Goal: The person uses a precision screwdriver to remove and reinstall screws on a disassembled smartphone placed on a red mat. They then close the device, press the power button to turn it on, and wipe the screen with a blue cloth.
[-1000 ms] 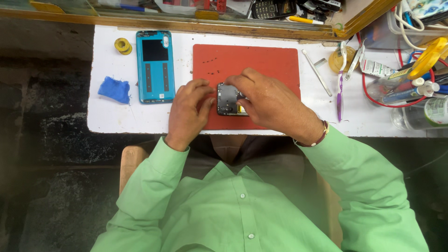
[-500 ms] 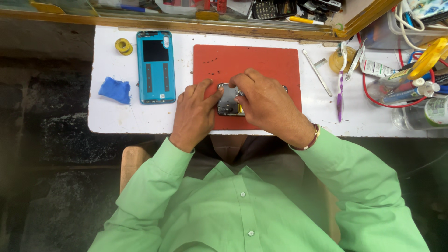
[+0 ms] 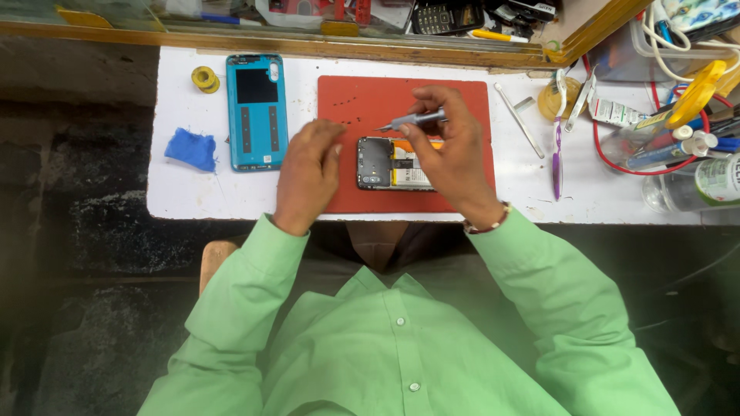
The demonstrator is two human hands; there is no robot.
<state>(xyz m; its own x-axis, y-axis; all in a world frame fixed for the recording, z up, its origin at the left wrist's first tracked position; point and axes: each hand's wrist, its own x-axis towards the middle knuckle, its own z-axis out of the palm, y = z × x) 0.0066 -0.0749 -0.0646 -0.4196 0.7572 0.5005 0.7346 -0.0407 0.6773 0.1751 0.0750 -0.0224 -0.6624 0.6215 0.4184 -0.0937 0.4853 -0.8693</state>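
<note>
Two sleeves: light green shirt arms (image 3: 231, 308) reach up from the bottom edge to a white bench (image 3: 177, 196).
Left hand (image 3: 308, 173): lies on the near left part of the red mat (image 3: 362, 96), fingers curled, just beside the opened phone; nothing shows in its grasp.
Opened phone (image 3: 385, 163): flat on the mat, back off, insides up, between both hands.
Right hand (image 3: 447, 150): over the phone's right end, fingers pinched shut around a grey screwdriver (image 3: 412, 121), tip pointing left above the mat.
Blue back cover (image 3: 257, 112): left of the mat, flat.
Blue cloth (image 3: 191, 149): further left.
Yellow roll (image 3: 204, 78): far left corner.
Purple-handled tool (image 3: 556, 150): right of the mat.
</note>
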